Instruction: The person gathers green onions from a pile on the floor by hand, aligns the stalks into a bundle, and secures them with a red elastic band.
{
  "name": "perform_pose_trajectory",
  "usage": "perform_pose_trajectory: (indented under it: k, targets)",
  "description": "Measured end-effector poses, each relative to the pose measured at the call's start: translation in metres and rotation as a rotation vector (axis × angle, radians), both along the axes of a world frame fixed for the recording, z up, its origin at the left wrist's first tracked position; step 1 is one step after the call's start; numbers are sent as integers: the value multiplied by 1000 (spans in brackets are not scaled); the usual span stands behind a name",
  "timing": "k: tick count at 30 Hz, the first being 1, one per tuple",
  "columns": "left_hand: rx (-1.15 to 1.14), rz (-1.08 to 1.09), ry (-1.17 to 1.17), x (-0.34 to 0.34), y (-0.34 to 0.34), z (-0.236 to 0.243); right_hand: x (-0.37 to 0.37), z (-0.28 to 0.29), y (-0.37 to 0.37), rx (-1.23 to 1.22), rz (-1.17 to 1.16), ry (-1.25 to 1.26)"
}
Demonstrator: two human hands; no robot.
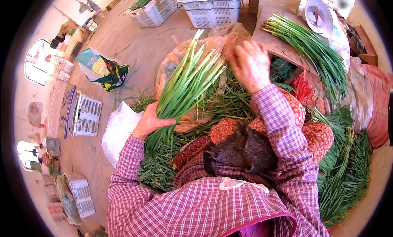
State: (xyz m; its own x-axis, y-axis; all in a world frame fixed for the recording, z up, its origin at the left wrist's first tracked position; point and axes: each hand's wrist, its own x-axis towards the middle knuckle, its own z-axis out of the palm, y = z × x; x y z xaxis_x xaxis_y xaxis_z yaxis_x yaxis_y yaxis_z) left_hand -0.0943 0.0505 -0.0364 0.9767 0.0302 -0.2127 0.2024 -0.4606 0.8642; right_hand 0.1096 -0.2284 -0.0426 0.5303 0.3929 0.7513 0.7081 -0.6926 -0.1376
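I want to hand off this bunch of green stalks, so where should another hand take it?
Take the bunch of green stalks just above the left hand, where they are still gathered tight, coming in from the right. Higher up, the cut ends fan apart and would slip loose. The right hand hovers near those tips.

Carrier is a bare tan floor [131, 44]: loose green chive-like stalks [163, 171] heaped right under and between the left hand [149, 122] and right hand [250, 65], white plastic sheet [119, 132] just left of the left hand, green-yellow bag [104, 69] further out on that side. White slatted crates [196, 6] sit beyond both hands. Just past the right hand, a flat cardboard sheet [272, 42] carries a tidy green bunch [315, 53]; another green heap [348, 171] lies to its right.
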Motion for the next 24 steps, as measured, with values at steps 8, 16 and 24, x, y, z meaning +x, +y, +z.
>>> perform_pose_trajectory:
  k: [8,16,24]
  targets:
    - [934,43,-458,20,9,5,17,-13,-60,-74,-171,331]
    - [1392,-59,-529,27,13,25,-14,40,-13,-26,138,439]
    - [1449,-122,-568,35,-4,32,-32,2,43,-166,124,467]
